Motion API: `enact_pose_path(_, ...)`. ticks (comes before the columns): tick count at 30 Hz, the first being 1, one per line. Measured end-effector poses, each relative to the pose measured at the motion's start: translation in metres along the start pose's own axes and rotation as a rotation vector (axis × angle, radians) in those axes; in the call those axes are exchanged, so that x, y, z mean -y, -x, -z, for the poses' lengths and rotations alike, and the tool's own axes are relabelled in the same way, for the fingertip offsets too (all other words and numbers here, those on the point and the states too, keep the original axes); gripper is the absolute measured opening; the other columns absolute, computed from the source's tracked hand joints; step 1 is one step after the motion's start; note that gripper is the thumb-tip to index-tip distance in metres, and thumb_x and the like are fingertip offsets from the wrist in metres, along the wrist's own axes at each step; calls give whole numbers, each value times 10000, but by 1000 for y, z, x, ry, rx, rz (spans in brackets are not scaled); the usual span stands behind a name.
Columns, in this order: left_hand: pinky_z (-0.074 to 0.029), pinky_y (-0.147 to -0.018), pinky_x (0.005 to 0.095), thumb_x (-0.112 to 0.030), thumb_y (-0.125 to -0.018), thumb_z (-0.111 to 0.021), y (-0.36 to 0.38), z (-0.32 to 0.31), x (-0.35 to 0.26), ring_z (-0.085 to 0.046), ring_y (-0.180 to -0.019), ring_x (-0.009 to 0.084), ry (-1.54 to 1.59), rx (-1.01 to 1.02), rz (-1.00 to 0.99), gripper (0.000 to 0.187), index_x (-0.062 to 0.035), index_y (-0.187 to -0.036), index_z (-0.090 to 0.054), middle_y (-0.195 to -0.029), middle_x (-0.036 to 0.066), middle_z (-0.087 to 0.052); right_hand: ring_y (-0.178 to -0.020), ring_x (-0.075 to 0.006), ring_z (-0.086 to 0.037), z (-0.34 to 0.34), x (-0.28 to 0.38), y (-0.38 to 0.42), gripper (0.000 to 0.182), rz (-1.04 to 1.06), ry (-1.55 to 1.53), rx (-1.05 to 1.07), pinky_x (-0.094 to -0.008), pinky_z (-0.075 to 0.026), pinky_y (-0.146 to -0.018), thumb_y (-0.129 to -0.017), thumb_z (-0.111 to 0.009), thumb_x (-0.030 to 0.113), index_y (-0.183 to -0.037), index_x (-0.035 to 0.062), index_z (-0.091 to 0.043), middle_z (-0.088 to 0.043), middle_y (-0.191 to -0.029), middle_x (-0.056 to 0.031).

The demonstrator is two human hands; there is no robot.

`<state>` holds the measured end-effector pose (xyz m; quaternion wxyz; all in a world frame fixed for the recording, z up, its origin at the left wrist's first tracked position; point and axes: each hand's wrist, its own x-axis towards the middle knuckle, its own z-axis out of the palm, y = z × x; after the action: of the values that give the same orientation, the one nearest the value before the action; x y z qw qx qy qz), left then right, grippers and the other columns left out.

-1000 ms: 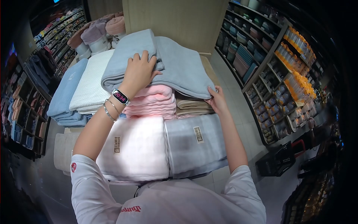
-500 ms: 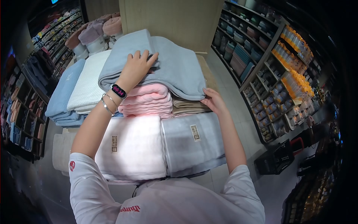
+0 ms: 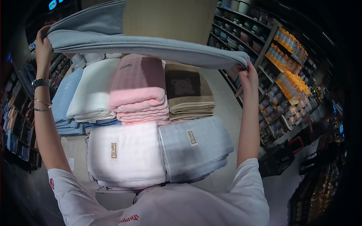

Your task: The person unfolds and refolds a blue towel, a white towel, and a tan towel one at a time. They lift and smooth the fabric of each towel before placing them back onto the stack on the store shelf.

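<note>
A grey-blue towel is stretched wide in the air above the stacks, folded in layers. My left hand is closed on its left end, at the far upper left. My right hand grips the opposite end at upper right. Below the lifted towel lie a pink towel stack and a brown towel with a bear face. Nearer my body are a white towel stack and a grey towel stack, each with a small label.
Left of the pink stack are a white textured towel and blue towels. Shelves with orange-topped packages stand on the right. A dark shopping basket is at lower right. A wooden panel rises behind.
The grey-blue towel has been lifted off the pink and brown stacks and spread sideways. My left hand has moved left and up, my right hand right and up.
</note>
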<state>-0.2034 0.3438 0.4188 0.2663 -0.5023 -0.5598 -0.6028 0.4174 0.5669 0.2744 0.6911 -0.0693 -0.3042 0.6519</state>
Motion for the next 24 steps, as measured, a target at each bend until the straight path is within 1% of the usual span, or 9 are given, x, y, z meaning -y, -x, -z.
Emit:
enact_pose_path(1, -467, -818, 277, -61, -891, -338, -5, 19, 6, -545, -1034, 173, 178, 1, 98, 356, -43, -1208, -499, -1131, 107, -563, -938, -236, -546, -9, 18, 1, 213, 81, -15, 9, -342, -445, -715, -895, -522, 36, -1095, -30, -496, -555, -1072, -149)
enact_pose_path(3, -467, -808, 246, -88, -919, -339, -14, 45, 1, -549, -1016, 156, 439, -9, 299, 340, -32, -1213, -501, -1102, 103, -561, -920, -242, -549, -31, 49, 0, 199, 181, -20, 149, -352, -450, -704, -910, -488, 36, -1091, -45, -482, -553, -1055, -160)
enact_pose_path(5, -474, -823, 236, -101, -933, -358, -20, 67, -10, -546, -1013, 138, 446, 16, 345, 333, -35, -1227, -501, -1119, 107, -550, -893, -249, -562, -60, 75, 7, 173, 93, -105, 279, -352, -458, -708, -912, -474, 32, -1063, -51, -486, -562, -1008, -169)
enact_pose_path(9, -469, -917, 245, -181, -956, -426, -21, 93, -5, -534, -1064, 157, 631, 45, 477, 340, -11, -1242, -498, -1149, 101, -549, -881, -244, -576, -88, 104, 12, 163, 139, -47, 297, -345, -471, -746, -897, -508, 38, -1030, -54, -527, -584, -981, -168)
enact_pose_path(11, -457, -953, 254, -214, -935, -506, -9, 101, -11, -525, -1094, 158, 737, 21, 546, 351, 13, -1202, -532, -1169, 112, -541, -885, -250, -585, -92, 106, 9, 174, 137, 42, 163, -350, -477, -760, -891, -524, 46, -1031, -54, -547, -594, -976, -168)
enact_pose_path(14, -496, -876, 242, -196, -914, -548, 10, 117, -14, -568, -1008, 132, 791, 81, 584, 305, 7, -1139, -582, -1114, 93, -576, -925, -274, -589, -112, 81, 18, 190, 128, 106, -175, -365, -491, -816, -885, -533, 51, -1045, -49, -556, -595, -1005, -177)
enact_pose_path(15, -510, -820, 236, -188, -904, -565, 14, 122, -11, -583, -952, 117, 764, 82, 587, 284, -3, -1116, -601, -1057, 73, -601, -946, -277, -588, -88, 85, -1, 204, -5, 142, -94, -369, -491, -845, -884, -533, 50, -1060, -53, -555, -592, -1028, -183)
enact_pose_path(18, -511, -763, 234, -164, -896, -570, 15, 142, 11, -581, -905, 96, 768, 15, 615, 275, -14, -1125, -599, -1000, 55, -618, -966, -269, -582, -88, 64, -8, 243, -91, 243, -79, -365, -479, -846, -888, -537, 68, -1088, -68, -543, -590, -1038, -191)
enact_pose_path(24, -511, -806, 265, -123, -925, -506, 52, 204, -15, -590, -957, 143, 739, -141, 393, 344, 39, -1227, -479, -1086, 115, -584, -1019, -269, -542, -115, 75, 32, 241, 11, 103, 165, -371, -451, -888, -902, -527, 77, -1091, -71, -513, -564, -1073, -183)
